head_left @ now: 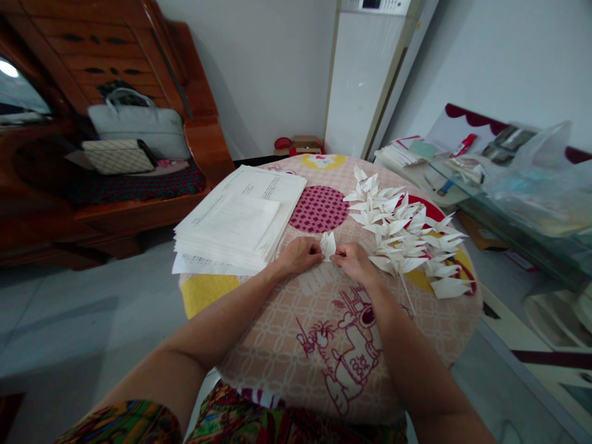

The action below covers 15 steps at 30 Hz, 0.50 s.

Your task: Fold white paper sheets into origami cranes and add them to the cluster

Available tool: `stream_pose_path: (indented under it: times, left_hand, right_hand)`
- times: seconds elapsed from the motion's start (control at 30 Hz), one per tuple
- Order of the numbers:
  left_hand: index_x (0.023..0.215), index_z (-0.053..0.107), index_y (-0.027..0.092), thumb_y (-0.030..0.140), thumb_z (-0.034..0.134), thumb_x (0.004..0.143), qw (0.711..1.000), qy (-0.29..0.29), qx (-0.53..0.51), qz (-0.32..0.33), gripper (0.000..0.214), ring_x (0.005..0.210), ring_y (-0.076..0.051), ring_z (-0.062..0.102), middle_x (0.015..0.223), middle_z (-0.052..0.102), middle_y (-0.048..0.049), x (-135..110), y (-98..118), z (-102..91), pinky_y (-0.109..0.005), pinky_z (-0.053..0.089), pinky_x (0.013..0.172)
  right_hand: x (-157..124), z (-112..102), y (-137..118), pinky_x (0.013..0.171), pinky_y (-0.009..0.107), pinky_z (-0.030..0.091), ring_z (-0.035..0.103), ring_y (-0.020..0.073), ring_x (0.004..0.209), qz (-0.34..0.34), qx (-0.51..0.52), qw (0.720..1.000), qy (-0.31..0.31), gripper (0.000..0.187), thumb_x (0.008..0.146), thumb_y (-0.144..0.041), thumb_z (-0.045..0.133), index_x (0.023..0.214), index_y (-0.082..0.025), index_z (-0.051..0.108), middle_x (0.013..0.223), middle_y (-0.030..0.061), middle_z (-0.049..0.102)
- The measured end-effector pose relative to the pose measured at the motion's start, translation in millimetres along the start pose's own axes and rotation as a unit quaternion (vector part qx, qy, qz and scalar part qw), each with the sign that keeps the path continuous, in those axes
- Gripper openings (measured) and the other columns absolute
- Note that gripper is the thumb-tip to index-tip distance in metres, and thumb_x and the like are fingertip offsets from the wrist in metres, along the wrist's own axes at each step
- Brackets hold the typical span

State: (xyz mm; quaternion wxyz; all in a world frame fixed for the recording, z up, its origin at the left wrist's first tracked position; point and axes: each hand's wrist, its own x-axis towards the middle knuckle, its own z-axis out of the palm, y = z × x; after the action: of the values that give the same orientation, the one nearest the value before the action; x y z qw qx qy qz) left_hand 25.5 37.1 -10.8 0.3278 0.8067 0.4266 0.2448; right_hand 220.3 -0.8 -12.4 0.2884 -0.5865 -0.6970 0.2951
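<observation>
Between my two hands a small piece of folded white paper [328, 245] stands just above the patterned tablecloth. My left hand [301, 256] pinches its left lower edge, and my right hand [355, 260] pinches the right lower edge. To the right of my right hand, several folded paper cranes [393, 222] lie crowded together. A thick stack of printed paper sheets [222, 237] lies left of my left hand, with a smaller sheet [252, 221] on top. Fingertips partly cover the folded paper's lower corners.
The round table [277, 345] wears a pink patterned cloth. A wooden bench [152, 209] with a grey bag [139, 126] stands at the left. On the right is a glass-topped table [504, 237] with a plastic bag [527, 179]. A white upright cabinet [361, 80] is behind.
</observation>
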Motion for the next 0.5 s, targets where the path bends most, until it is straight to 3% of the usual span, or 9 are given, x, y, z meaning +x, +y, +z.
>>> stream_pose_path:
  times: [0.23, 0.5]
  left_hand:
    - [0.055, 0.068, 0.018, 0.023, 0.067, 0.072, 0.997, -0.011, 0.057, -0.053, 0.018, 0.052, -0.012, 0.047, 0.052, 0.057, 0.0009, 6.0, 8.1, -1.0, -0.027, 0.029, 0.057]
    - [0.072, 0.076, 0.017, 0.032, 0.063, 0.078, 0.982, -0.054, 0.151, -0.099, 0.021, 0.059, -0.013, 0.055, 0.062, 0.065, -0.0009, 10.7, 13.0, -5.1, -0.026, 0.036, 0.061]
  right_hand:
    - [3.8, -2.6, -12.5, 0.053, 0.027, 0.028, 0.045, 0.0116, 0.049, 0.04, -0.054, 0.998, -0.002, 0.028, 0.076, -0.018, 0.067, 0.051, -0.021, 0.054, 0.049, -0.0032, 0.052]
    - [6.0, -3.7, -20.6, 0.057, 0.025, 0.032, 0.053, 0.0133, 0.059, 0.083, -0.122, 0.988, -0.038, 0.016, 0.085, -0.021, 0.065, 0.071, -0.015, 0.07, 0.062, 0.002, 0.064]
